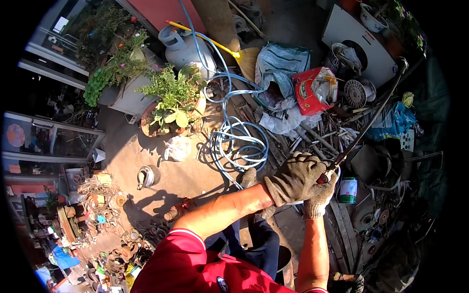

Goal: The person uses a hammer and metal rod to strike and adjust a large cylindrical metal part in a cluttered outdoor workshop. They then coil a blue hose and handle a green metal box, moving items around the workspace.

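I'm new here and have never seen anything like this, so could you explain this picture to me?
There's no machine here: these are a person's own two hands, in work gloves. A camera on the person's head looks down, and its very wide lens bends straight edges. The right hand grips the near end of a long, thin rod. The left hand is right against it; its own hold is partly hidden. On the ground lie a coiled blue hose, a red bag and scrap, with a potted plant standing nearby.
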A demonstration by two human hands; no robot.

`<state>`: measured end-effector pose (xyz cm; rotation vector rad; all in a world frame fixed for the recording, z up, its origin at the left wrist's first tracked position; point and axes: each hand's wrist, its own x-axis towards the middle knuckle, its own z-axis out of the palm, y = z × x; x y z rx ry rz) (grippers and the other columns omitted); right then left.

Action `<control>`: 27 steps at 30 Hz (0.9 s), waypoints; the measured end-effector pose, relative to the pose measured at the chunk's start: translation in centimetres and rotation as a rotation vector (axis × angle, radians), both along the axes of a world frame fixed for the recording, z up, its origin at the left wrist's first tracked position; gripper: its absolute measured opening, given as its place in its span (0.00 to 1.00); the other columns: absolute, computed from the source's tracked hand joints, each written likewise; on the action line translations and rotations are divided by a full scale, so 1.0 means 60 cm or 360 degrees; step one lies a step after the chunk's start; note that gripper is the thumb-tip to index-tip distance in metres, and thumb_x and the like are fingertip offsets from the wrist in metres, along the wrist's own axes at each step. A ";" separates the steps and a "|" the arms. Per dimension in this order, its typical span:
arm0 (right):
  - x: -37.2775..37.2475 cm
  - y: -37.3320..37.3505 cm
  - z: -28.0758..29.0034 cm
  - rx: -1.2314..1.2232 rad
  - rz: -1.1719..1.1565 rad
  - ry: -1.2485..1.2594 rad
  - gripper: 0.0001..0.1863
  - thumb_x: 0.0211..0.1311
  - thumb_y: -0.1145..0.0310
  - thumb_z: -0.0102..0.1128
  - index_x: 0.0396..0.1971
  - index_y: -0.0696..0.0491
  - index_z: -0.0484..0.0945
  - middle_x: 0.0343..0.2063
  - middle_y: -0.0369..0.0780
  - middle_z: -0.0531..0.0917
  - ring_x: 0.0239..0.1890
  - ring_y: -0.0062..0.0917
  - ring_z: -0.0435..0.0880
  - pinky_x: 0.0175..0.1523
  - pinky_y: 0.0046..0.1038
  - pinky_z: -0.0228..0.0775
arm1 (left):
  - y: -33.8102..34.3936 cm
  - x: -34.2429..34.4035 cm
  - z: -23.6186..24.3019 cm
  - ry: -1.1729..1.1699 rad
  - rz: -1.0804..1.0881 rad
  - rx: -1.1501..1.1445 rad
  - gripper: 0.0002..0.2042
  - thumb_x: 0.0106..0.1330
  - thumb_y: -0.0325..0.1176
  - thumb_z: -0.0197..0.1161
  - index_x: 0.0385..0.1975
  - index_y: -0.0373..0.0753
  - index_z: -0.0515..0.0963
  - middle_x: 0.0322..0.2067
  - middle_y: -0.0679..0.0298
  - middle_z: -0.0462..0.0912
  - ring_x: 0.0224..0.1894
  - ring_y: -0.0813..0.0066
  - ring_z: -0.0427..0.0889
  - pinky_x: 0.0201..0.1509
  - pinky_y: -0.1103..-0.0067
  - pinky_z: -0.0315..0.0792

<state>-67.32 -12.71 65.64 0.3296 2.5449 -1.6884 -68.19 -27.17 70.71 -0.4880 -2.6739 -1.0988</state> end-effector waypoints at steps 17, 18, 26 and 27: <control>-0.203 -0.131 0.408 -0.1106 -0.0309 0.0638 0.24 0.73 0.55 0.63 0.60 0.54 0.72 0.40 0.44 0.86 0.30 0.27 0.82 0.31 0.29 0.77 | -0.185 -0.087 0.166 -0.0492 0.0306 0.1672 0.22 0.73 0.53 0.64 0.43 0.37 0.80 0.27 0.61 0.83 0.31 0.70 0.84 0.35 0.73 0.76; -0.203 -0.129 0.386 -0.0967 -0.0369 0.0615 0.24 0.74 0.54 0.63 0.59 0.54 0.73 0.39 0.43 0.85 0.29 0.26 0.82 0.31 0.28 0.76 | -0.180 -0.090 0.175 -0.0352 0.0234 0.1416 0.21 0.71 0.53 0.65 0.45 0.38 0.80 0.28 0.60 0.84 0.31 0.68 0.85 0.35 0.71 0.77; -0.190 -0.155 0.335 -0.0896 -0.0281 0.0340 0.19 0.74 0.62 0.62 0.55 0.58 0.75 0.26 0.37 0.81 0.25 0.24 0.83 0.32 0.26 0.76 | -0.123 -0.095 0.115 -0.0175 0.0111 0.0297 0.16 0.67 0.47 0.69 0.47 0.45 0.79 0.34 0.59 0.86 0.37 0.58 0.88 0.39 0.65 0.80; -0.203 -0.145 0.315 -0.0835 -0.0268 0.0301 0.17 0.73 0.61 0.63 0.52 0.56 0.76 0.26 0.35 0.79 0.25 0.22 0.80 0.30 0.25 0.73 | -0.111 -0.094 0.098 -0.0163 0.0125 0.0246 0.16 0.68 0.47 0.68 0.47 0.45 0.79 0.35 0.59 0.86 0.38 0.59 0.88 0.40 0.66 0.80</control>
